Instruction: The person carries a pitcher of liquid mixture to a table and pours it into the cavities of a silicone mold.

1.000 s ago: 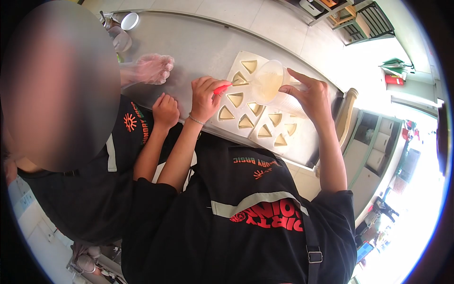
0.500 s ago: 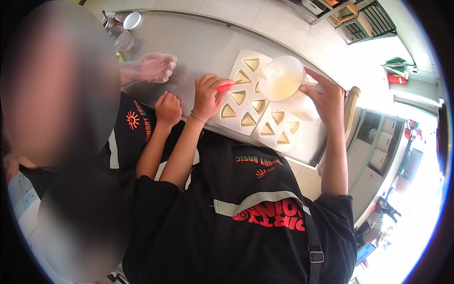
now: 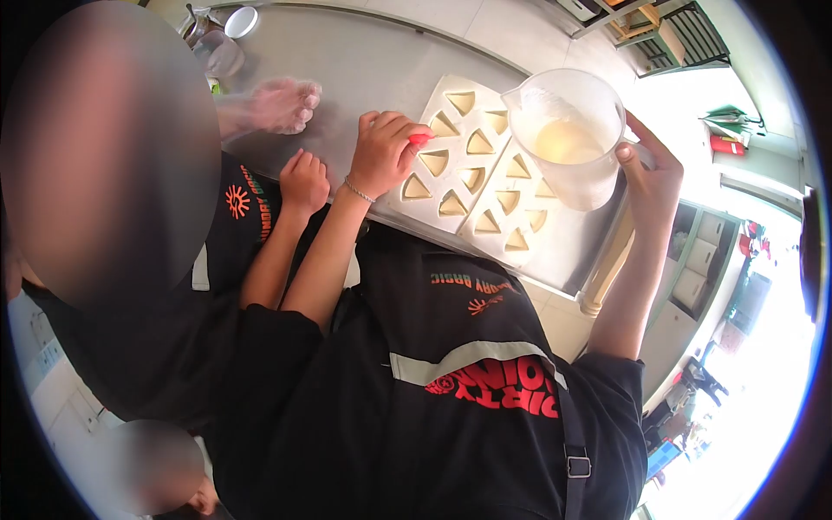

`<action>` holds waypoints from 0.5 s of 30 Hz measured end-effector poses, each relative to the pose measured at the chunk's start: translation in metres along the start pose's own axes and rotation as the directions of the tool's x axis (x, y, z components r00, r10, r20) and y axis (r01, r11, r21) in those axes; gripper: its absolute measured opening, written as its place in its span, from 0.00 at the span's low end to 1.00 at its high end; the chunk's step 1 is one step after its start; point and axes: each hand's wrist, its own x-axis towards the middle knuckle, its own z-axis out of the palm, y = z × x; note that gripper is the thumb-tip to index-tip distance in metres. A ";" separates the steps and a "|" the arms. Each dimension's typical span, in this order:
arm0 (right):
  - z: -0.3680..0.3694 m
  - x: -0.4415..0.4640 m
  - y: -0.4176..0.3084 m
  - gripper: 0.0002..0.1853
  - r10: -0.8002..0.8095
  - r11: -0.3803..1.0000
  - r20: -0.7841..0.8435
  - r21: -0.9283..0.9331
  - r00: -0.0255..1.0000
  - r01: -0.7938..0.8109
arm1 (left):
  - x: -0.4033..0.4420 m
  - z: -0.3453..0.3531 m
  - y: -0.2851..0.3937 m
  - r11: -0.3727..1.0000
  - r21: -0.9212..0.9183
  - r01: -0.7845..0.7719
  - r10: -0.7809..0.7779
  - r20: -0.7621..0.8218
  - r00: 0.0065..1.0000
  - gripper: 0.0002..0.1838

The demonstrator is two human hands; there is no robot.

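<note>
My right hand [image 3: 652,173] grips a translucent plastic measuring jug [image 3: 598,178] by its handle side. Pale yellow liquid [image 3: 568,141] lies in the jug, which is above the right end of two white molds. Wedge-shaped cavities fill both the left mold [image 3: 462,156] and the right mold [image 3: 524,179]; the jug hides part of the right one. At the left mold's edge, my left hand [image 3: 381,156] is closed on a small red-handled tool [image 3: 420,139]. Its tip points toward the cavities, and its kind is not clear.
On my left stands a co-worker, with a plastic-gloved hand [image 3: 282,106] and a bare hand [image 3: 304,182] near the metal table [image 3: 364,65]. A white bowl [image 3: 242,22] and a clear plastic container [image 3: 221,54] stand at the far left corner. A wooden post [image 3: 607,269] borders the right end.
The jug in my right hand has moved right and is more upright, uncovering more mold cavities. My left hand stays nearly in place with the red-handled tool.
</note>
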 end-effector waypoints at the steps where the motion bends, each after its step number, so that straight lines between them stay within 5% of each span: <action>1: -0.001 0.000 -0.001 0.36 0.001 1.000 -0.004 0.000 1.000 -0.001 | 0.001 -0.001 0.000 1.000 0.002 -0.003 0.003 -0.017 1.000 0.05; 15: -0.002 -0.004 0.007 0.34 0.004 0.998 0.005 0.059 1.000 -0.004 | 0.001 0.003 -0.002 0.999 0.038 -0.005 0.005 0.016 1.000 0.05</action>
